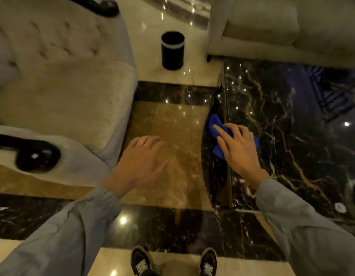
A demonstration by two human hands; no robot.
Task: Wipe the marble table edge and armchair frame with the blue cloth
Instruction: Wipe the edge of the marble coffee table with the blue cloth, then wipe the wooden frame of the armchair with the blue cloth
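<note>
A black marble table [282, 120] with gold veins fills the right of the head view. My right hand [237, 148] presses a crumpled blue cloth [214, 122] onto the table's left edge, fingers spread over it. My left hand [140, 160] hovers over the floor between table and armchair, fingers apart and holding nothing. The beige tufted armchair [59, 84] stands at the left; its dark glossy wooden arm end [36, 156] curls at the lower left, and a second dark arm end [105, 6] shows at the top.
A black cylindrical bin [172, 50] with a white band stands on the polished floor beyond the gap. A beige sofa [272, 30] sits at the top right. My shoes [173, 262] are at the bottom, on the glossy brown and dark marble floor.
</note>
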